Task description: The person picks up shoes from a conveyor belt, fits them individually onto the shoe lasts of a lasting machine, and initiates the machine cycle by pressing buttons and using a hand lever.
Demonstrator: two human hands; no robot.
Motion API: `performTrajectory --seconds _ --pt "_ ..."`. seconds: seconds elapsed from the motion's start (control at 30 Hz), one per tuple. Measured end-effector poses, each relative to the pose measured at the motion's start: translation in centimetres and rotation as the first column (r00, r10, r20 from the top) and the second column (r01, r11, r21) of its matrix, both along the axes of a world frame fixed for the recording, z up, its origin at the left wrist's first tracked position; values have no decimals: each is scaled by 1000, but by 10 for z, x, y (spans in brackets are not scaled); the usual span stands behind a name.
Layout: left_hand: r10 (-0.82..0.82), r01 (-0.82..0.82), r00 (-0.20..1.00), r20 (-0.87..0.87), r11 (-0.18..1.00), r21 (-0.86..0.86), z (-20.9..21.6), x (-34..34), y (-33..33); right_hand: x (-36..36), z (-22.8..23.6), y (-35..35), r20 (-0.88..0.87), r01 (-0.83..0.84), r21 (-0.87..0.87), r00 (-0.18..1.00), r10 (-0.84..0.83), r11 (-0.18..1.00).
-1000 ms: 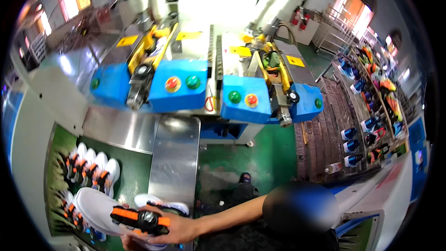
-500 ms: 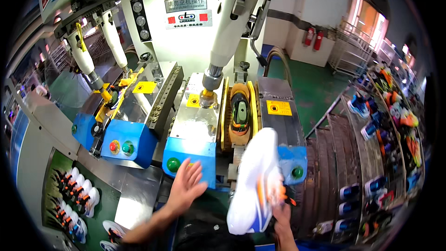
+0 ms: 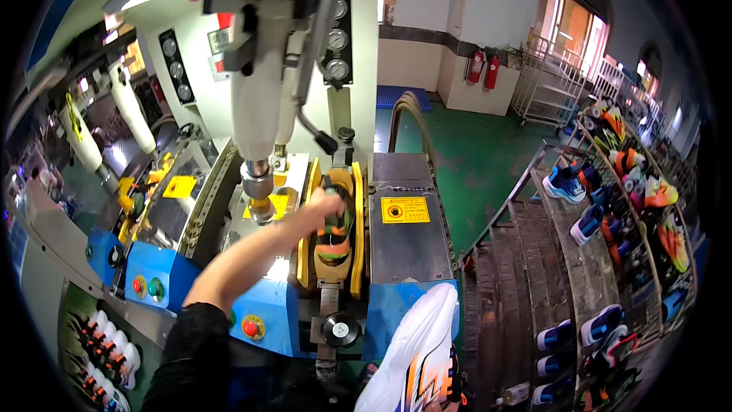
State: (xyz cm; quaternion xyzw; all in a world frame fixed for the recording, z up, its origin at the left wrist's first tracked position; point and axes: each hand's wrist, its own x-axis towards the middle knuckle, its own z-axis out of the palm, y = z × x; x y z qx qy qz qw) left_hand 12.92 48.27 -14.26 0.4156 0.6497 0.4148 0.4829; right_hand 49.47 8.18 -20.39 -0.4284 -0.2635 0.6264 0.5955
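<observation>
Head view, now: L hand reaches fwd, resting on a dark shoe-shaped piece w/ green & orange bands, set lengthwise btwn two yellow side plates. Fingers partly hidden, so can't tell if that hand's closed. R hand mostly cut off at btm edge; what shows grips a white shoe w/ orange & dark trim, toe up & tilted, in front of the R-side blue box, apart from the plates. White press arm w/ metal tip hangs just L of the piece. Round black knob sits on the near side of the plates; red button on another blue box, near the L sleeve. Yellow label on grey cover, R of plates. Far R: rack w/ multicol. shoes. Btm L: rows of white/orange shoes. Bkgd: red extinguishers, wire cart.
</observation>
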Motion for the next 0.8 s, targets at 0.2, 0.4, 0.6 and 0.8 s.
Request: performTrajectory --seconds 0.2,0.4,0.6,0.8 --pt "46 -92 924 381 990 104 75 -38 -215 -20 44 54 270 -146 -63 950 158 987" --pt "307 -551 478 823 835 9 59 -61 -461 -175 124 238 146 -449 -319 847 511 835" --pt "742 -907 215 635 393 -153 -36 -37 -616 -249 52 421 902 -459 -251 210 378 852" --pt "925 -921 66 374 200 -333 -65 -25 -643 -264 37 415 963 -524 -205 42 266 826"
